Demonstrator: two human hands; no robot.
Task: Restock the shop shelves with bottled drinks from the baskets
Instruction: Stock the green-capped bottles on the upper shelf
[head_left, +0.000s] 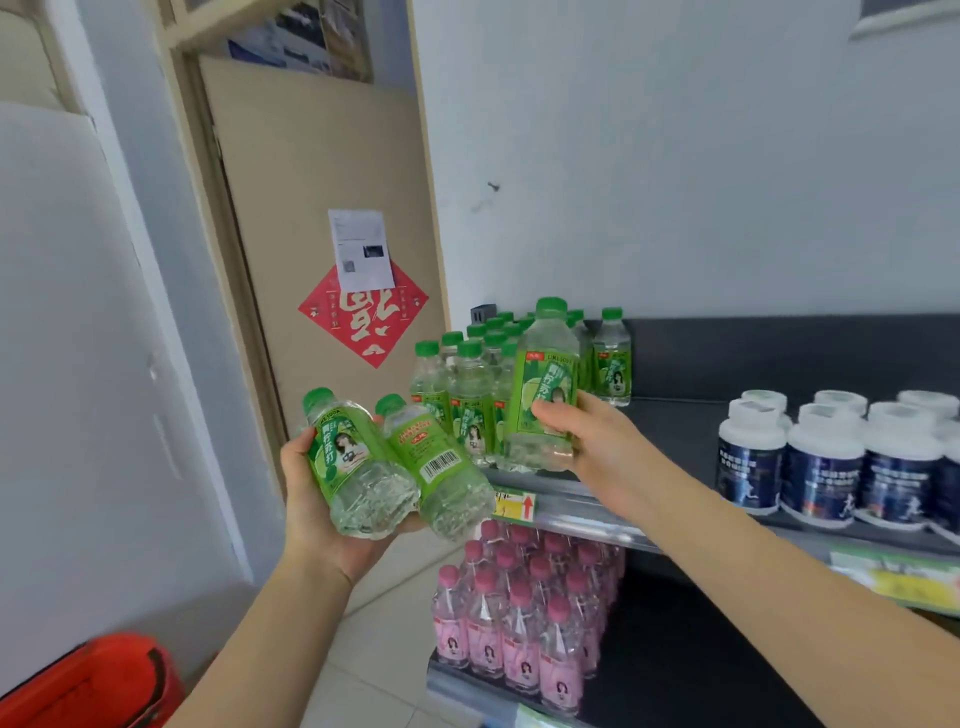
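Note:
My left hand (311, 499) cradles two green-labelled clear bottles (395, 467), tilted with their green caps pointing up and left, in front of the shelf's left end. My right hand (597, 441) grips a third green-labelled bottle (545, 384) upright by its lower label, at the front edge of the upper shelf (571, 499). Behind it stands a cluster of several identical green-capped bottles (467, 374) at the left end of that shelf. An orange-red basket (98, 680) shows at the bottom left corner; its contents are hidden.
White jars with dark blue labels (821, 457) fill the upper shelf's right part. Pink-capped bottles (519, 613) crowd the lower shelf. A beige door with a red diamond sign (363, 312) stands left of the shelf, and a white wall rises behind it.

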